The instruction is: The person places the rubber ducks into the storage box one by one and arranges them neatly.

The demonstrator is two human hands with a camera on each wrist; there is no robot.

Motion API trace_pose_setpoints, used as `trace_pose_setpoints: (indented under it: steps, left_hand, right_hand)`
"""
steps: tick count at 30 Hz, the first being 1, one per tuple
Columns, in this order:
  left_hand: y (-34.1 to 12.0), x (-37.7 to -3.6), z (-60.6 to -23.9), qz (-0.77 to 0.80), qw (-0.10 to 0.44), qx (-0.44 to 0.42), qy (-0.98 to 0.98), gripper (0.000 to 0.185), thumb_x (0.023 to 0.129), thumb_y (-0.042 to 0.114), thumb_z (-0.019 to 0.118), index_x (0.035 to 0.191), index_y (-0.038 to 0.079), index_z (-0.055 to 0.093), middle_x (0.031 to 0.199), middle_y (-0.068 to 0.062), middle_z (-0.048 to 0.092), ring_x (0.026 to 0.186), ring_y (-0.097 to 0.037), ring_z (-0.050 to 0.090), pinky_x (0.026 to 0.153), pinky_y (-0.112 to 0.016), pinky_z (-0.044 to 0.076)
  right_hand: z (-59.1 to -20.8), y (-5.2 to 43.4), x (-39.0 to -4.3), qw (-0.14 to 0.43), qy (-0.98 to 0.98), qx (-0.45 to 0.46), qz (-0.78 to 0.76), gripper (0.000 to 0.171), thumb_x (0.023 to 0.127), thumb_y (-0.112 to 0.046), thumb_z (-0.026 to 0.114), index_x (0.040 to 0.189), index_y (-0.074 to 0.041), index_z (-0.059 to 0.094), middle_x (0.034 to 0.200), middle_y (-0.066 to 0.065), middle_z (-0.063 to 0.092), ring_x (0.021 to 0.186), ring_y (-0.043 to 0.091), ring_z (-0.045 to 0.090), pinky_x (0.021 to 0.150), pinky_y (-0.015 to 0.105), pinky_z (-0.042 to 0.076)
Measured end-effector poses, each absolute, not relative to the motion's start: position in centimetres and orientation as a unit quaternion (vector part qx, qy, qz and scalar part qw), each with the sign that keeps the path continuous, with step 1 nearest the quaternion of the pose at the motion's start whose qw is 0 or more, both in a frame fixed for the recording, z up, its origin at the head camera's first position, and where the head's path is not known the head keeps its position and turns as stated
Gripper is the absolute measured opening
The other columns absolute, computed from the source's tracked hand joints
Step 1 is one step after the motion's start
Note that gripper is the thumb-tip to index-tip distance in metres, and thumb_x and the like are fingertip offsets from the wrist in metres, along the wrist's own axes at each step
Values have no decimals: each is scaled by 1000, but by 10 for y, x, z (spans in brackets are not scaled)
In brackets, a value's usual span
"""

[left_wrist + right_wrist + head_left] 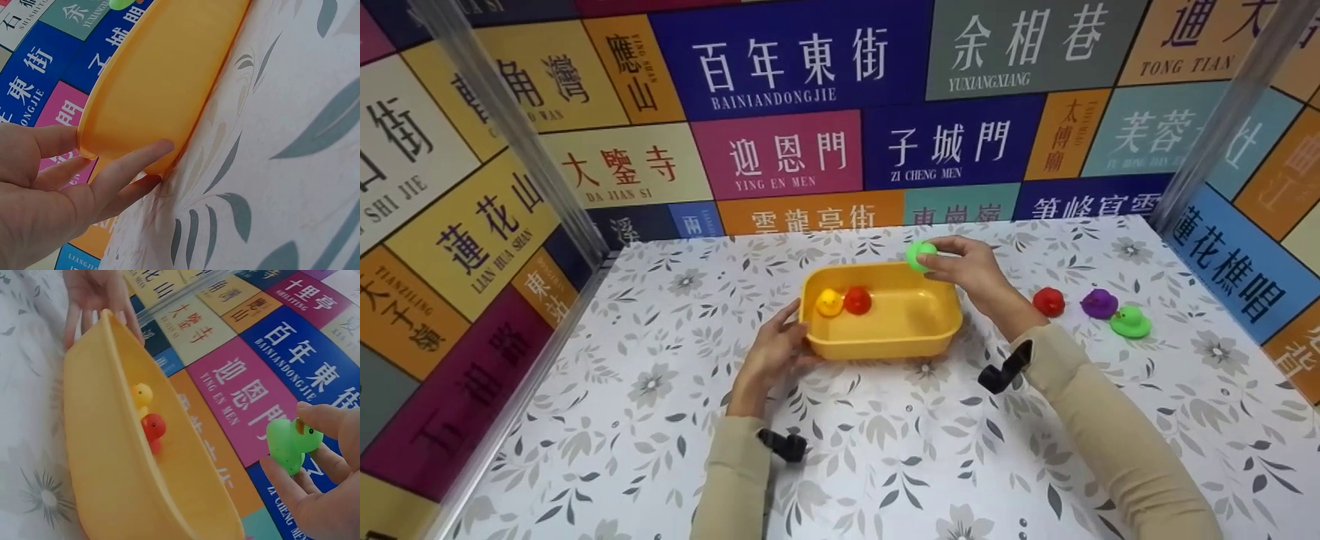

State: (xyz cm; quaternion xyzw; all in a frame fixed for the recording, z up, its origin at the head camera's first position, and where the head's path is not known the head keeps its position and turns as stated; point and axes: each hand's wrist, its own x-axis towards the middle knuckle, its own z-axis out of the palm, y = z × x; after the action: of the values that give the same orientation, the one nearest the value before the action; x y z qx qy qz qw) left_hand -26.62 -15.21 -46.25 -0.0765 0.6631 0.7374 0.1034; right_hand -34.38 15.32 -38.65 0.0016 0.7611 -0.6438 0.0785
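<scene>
Your left hand [774,351] rests with straight fingers against the near left corner of the one yellow tub [913,336] on the tabletop [885,465]. Your right hand [971,271] pinches one green duck [919,255] over the tub's far right rim. Two ducks, yellow [829,302] and red [856,299], sit inside; three more, red [1048,301], purple [1099,303] and green [1130,322], stand right of it.

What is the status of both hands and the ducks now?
Right hand pinches green duck above yellow tub. Left hand steadies tub. Nothing blocking.
</scene>
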Motion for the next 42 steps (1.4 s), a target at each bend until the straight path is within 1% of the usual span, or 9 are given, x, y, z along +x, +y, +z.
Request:
trace_pose_setpoints:
  steps: [4, 7, 11, 15, 19, 23, 27, 34, 42]
  left_hand:
    - [-156, -266, -461, 730, 99, -87, 671, 61, 102, 11, 50, 158, 25, 32, 147, -23, 51, 102, -31, 69, 83, -44, 63]
    - [-157, -267, -461, 728, 102, -91, 672, 60, 102, 12, 50, 158, 26, 32, 146, -21, 52, 101, -31, 69, 84, -43, 63]
    - [-157, -267, -462, 727, 104, -89, 673, 59, 102, 12, 50, 157, 27, 33, 145, -21, 53, 99, -30, 69, 84, -43, 63]
    - [-155, -266, -463, 728, 106, -85, 672, 59, 103, 13, 50, 158, 27, 32, 146, -22, 52, 100, -30, 69, 86, -44, 62]
    - [-153, -265, -464, 733, 105, -76, 668, 60, 103, 12, 49, 159, 24, 30, 148, -23, 50, 102, -32, 69, 89, -47, 61]
    - [-153, -266, -465, 733, 102, -69, 669, 60, 103, 11, 49, 159, 22, 29, 147, -25, 49, 102, -32, 69, 88, -47, 62]
    - [-153, -267, -464, 730, 107, -74, 671, 61, 103, 12, 49, 159, 25, 30, 148, -25, 49, 105, -33, 69, 89, -47, 61]
    - [-150, -267, -462, 735, 119, -74, 664, 61, 104, 13, 48, 160, 26, 26, 152, -23, 45, 112, -37, 67, 93, -48, 60]
    - [-151, -264, -462, 737, 120, -73, 661, 62, 103, 12, 49, 159, 29, 28, 152, -23, 46, 110, -33, 68, 95, -48, 59]
  right_hand:
    - [-388, 139, -352, 79, 774, -6, -628, 48, 89, -19, 77, 132, -4, 61, 140, 14, 58, 98, 15, 71, 94, 33, 60]
    - [-390, 128, -358, 80, 789, -20, -609, 47, 87, -18, 79, 129, -4, 63, 136, 15, 61, 106, 20, 69, 92, 32, 60]
    - [-394, 115, -364, 103, 808, -31, -579, 47, 84, -17, 82, 125, -3, 65, 134, 16, 61, 113, 26, 67, 96, 37, 59]
    - [-401, 109, -369, 129, 829, -27, -543, 42, 83, -20, 83, 120, -6, 68, 129, 14, 63, 108, 25, 68, 99, 40, 58]
    - [-407, 107, -370, 133, 845, -24, -517, 37, 83, -21, 83, 115, -7, 71, 123, 13, 67, 102, 26, 71, 98, 42, 58]
    - [-413, 108, -368, 145, 853, -22, -501, 36, 84, -20, 82, 115, -5, 71, 126, 13, 66, 105, 27, 69, 99, 43, 58]
    - [-417, 106, -367, 158, 861, -8, -483, 33, 86, -20, 80, 114, -5, 71, 129, 12, 63, 104, 24, 65, 100, 42, 57]
    - [-427, 99, -368, 163, 874, 55, -454, 31, 85, -18, 81, 113, -8, 71, 123, 8, 65, 98, 21, 62, 95, 35, 59]
    - [-437, 92, -369, 166, 878, 60, -446, 31, 84, -16, 81, 113, -9, 71, 120, 7, 67, 95, 21, 58, 86, 32, 57]
